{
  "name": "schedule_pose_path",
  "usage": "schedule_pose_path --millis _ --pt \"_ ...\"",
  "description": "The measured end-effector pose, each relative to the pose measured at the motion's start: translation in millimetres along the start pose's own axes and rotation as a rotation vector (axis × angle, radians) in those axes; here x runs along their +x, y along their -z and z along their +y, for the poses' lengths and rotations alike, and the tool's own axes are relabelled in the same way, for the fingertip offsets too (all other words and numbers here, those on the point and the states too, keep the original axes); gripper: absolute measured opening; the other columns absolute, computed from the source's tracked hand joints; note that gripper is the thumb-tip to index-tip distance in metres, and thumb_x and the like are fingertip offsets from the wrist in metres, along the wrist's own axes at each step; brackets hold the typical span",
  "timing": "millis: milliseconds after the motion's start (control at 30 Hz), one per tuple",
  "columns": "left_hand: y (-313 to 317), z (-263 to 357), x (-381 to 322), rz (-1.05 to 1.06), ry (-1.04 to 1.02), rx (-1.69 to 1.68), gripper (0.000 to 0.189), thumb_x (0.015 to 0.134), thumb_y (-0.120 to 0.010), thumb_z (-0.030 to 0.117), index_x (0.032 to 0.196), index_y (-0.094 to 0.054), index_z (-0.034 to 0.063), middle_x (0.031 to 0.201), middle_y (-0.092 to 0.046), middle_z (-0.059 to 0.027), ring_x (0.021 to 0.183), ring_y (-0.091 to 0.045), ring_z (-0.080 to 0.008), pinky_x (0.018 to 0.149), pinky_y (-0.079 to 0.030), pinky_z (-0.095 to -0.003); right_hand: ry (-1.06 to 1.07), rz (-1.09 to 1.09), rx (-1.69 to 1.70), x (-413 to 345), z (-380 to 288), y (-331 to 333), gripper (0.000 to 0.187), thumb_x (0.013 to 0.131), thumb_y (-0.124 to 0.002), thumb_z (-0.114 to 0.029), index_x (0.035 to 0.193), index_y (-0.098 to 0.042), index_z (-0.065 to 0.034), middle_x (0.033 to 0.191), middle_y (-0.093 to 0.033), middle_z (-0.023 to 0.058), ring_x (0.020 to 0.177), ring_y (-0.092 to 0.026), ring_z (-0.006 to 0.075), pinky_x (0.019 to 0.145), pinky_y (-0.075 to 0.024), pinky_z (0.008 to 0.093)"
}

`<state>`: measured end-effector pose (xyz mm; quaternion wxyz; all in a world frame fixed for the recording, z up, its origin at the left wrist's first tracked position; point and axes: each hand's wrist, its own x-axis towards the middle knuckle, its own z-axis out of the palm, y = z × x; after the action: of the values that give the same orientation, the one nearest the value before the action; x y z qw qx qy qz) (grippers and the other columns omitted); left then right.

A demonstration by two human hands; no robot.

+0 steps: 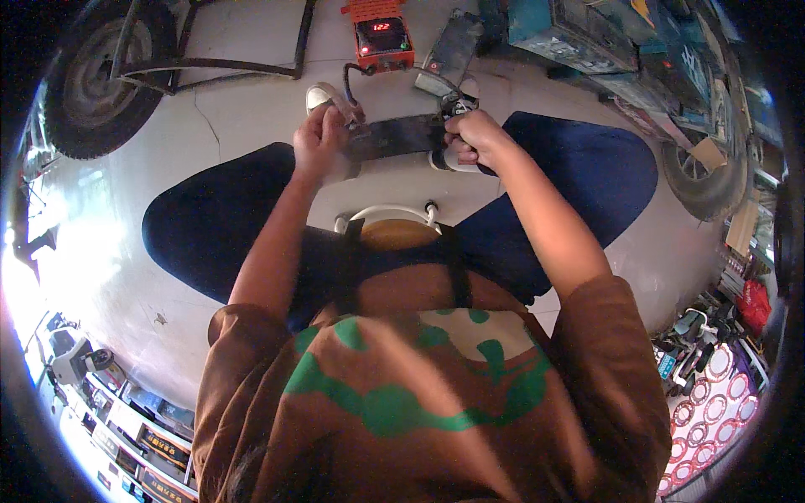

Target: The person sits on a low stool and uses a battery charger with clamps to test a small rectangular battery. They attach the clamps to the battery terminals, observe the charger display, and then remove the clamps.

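A black block that looks like a battery (396, 138) lies between my shoes, with a hand at each end of it. My left hand (317, 143) grips a reddish cable clamp (355, 116) at the block's left end. At the right end, my right hand (479, 139) is closed around a dark clamp (459, 105). Black leads run from both clamps to an orange battery tester (382, 38), whose display glows with red digits. The clamps' jaws are partly hidden, so I cannot tell whether they bite on terminals.
Beside the tester lies a dark grey box (454, 50). A tyred wheel (104, 82) and a black metal frame (214, 65) stand at far left. Teal cabinets (578, 41) and another wheel (701, 179) are at right. A low stool (399, 232) is beneath me.
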<state>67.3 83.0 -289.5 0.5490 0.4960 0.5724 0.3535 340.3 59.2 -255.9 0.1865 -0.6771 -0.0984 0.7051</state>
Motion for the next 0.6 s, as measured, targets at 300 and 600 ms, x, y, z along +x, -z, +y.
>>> schedule_pose_path --millis 300,600 --pt "-10 15 -1 0.017 -0.07 0.175 0.026 0.093 -0.054 0.026 0.086 -0.06 0.0018 0.061 -0.055 -0.0032 0.055 -0.05 -0.0089 0.052 -0.042 -0.0271 0.018 -0.021 -0.025 7 3 4 0.016 0.088 -0.048 -0.01 0.077 -0.049 0.001 0.054 -0.04 0.0054 0.037 -0.03 0.0126 0.033 -0.0218 0.0295" --pt "-20 30 -7 -0.064 -0.037 0.353 0.03 0.084 -0.065 0.036 0.087 -0.066 0.0061 0.07 -0.065 -0.0086 0.062 -0.062 -0.017 0.061 -0.048 -0.0299 0.024 0.022 -0.039 6 8 -13 0.005 0.089 -0.046 -0.004 0.092 -0.046 -0.0009 0.074 -0.049 0.0105 0.042 -0.037 0.0125 0.035 -0.0261 0.0285"
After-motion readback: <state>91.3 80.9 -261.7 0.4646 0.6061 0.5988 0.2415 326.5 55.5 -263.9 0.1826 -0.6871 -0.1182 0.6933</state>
